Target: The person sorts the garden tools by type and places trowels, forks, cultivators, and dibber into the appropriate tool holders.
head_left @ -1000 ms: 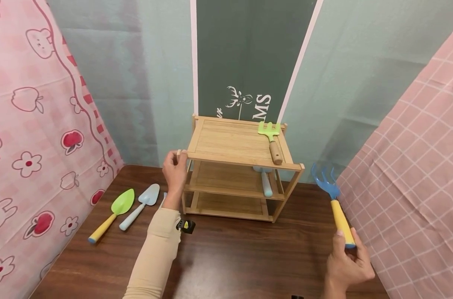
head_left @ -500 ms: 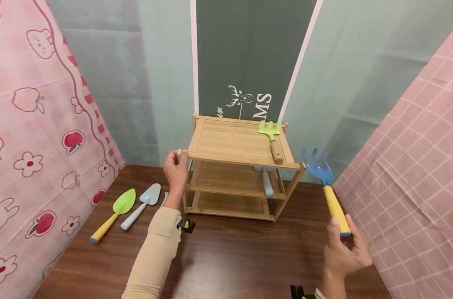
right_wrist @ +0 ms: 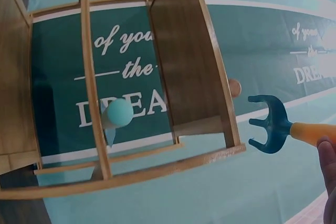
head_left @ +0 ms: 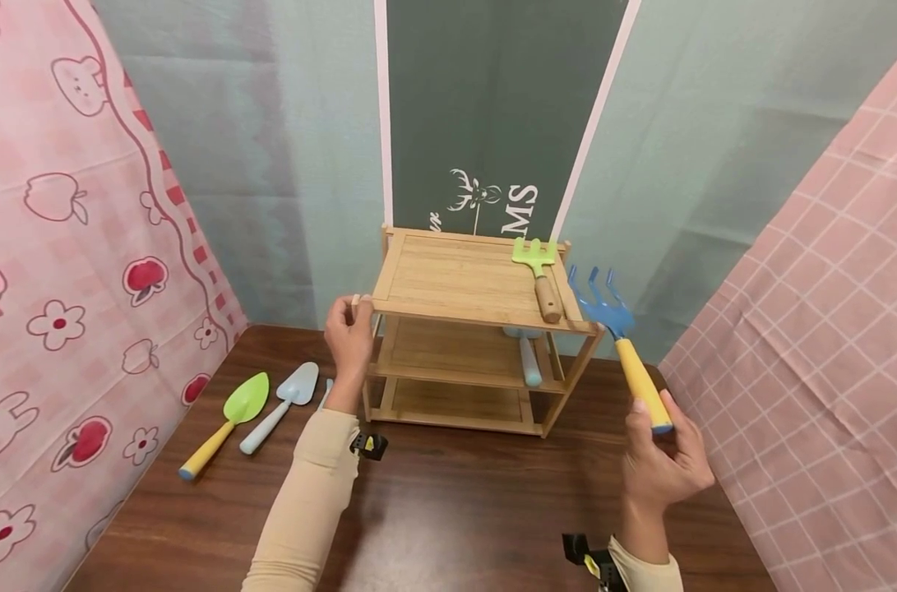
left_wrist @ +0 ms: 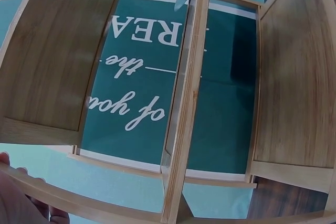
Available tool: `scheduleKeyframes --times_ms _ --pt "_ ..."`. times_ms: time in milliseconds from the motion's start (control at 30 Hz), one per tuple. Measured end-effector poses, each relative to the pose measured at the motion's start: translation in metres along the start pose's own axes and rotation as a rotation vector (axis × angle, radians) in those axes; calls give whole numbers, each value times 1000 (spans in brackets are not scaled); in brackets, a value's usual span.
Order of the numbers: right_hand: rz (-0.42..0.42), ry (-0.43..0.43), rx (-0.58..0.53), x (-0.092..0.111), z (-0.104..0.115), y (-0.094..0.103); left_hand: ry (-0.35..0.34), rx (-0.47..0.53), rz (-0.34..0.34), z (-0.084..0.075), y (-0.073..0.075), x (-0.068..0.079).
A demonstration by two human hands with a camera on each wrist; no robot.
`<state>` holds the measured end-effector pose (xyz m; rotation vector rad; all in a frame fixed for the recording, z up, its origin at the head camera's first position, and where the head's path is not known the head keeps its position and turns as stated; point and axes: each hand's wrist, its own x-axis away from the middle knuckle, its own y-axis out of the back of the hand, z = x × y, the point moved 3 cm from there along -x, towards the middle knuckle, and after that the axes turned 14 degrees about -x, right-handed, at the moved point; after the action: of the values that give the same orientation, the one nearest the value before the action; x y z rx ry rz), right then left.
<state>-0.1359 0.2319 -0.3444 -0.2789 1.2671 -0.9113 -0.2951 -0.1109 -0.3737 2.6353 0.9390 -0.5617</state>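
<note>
My left hand (head_left: 349,333) grips the front left corner post of a three-tier wooden shelf (head_left: 455,275). At the right, my right hand (head_left: 663,452) pinches the end of a blue hand rake's yellow handle (head_left: 640,382); its tines point up and away, overlapping the shelf's top right corner in the head view. In the right wrist view the blue rake head (right_wrist: 273,124) is beside the top board. A green hand rake (head_left: 537,267) with a wooden handle lies on the top tier's right side. On the middle tier rests a tool with a pale blue handle (head_left: 529,362).
Left of the shelf, a green trowel (head_left: 244,400) with a yellow handle and a pale blue trowel (head_left: 298,385) lie on the dark wooden table (head_left: 448,501). Another blue piece shows behind the left wrist. Patterned pink cloth hangs at both sides.
My right hand has carried the blue hand rake up and left, from beside the shelf to its top right corner. The left hand stays at its post.
</note>
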Motion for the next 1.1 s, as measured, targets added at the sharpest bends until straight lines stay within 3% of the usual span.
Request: scheduleKeyframes --times_ms 300,1100 --pt "96 -39 53 4 -2 -18 8 0 5 -1 3 1" --pt "265 0 59 16 -5 -61 19 3 14 -2 3 2"
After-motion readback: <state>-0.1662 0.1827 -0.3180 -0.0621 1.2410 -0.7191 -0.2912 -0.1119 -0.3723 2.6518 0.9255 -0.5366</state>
